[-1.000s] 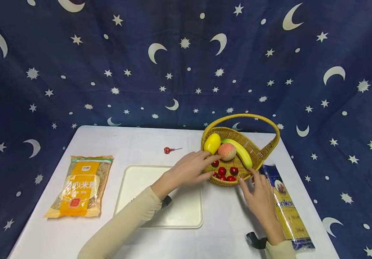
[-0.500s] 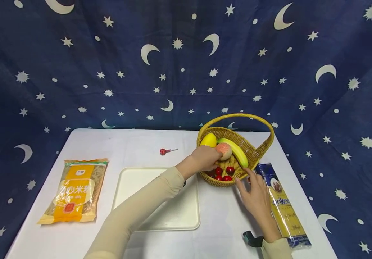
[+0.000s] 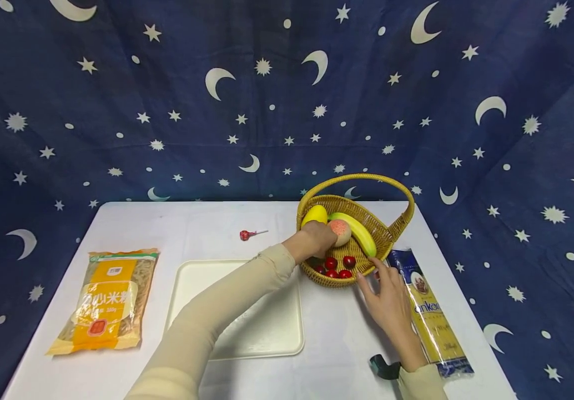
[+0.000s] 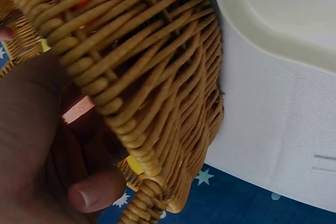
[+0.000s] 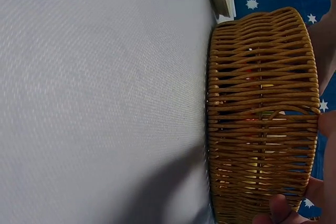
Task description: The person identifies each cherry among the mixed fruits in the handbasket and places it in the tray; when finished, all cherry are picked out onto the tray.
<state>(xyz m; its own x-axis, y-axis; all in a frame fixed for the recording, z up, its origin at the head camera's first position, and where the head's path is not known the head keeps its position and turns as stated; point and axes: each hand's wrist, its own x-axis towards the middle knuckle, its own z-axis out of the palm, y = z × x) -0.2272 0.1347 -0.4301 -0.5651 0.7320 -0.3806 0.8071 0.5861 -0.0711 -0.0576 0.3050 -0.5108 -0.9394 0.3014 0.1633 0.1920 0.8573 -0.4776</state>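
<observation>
A wicker basket point(image 3: 332, 281) with a tall handle holds a yellow mango-like fruit point(image 3: 315, 213), a banana point(image 3: 362, 236), a peach point(image 3: 339, 232) and several red cherries point(image 3: 332, 274). My left hand point(image 3: 318, 239) reaches over the basket's left rim, fingers bent down beside the peach and the yellow fruit. In the left wrist view, a pink patch shows between the fingers of this hand point(image 4: 47, 129); I cannot tell whether they grip anything. My right hand point(image 3: 389, 300) pinches the front right rim, one finger inside; the right wrist view shows fingertips point(image 5: 281, 205) against the weave.
A cream tray point(image 3: 267, 347) lies left of the basket, under the left forearm. A lollipop point(image 3: 247, 235) is behind it. A rice noodle bag point(image 3: 112, 303) lies far left. A blue and yellow pasta packet point(image 3: 432, 316) lies by the right arm. A starry curtain point(image 3: 267, 111) hangs behind the table.
My left hand has gone from hovering with spread fingers at the basket's left rim to reaching inside with bent fingers. The right hand has stayed at the rim. The whole view has shifted slightly.
</observation>
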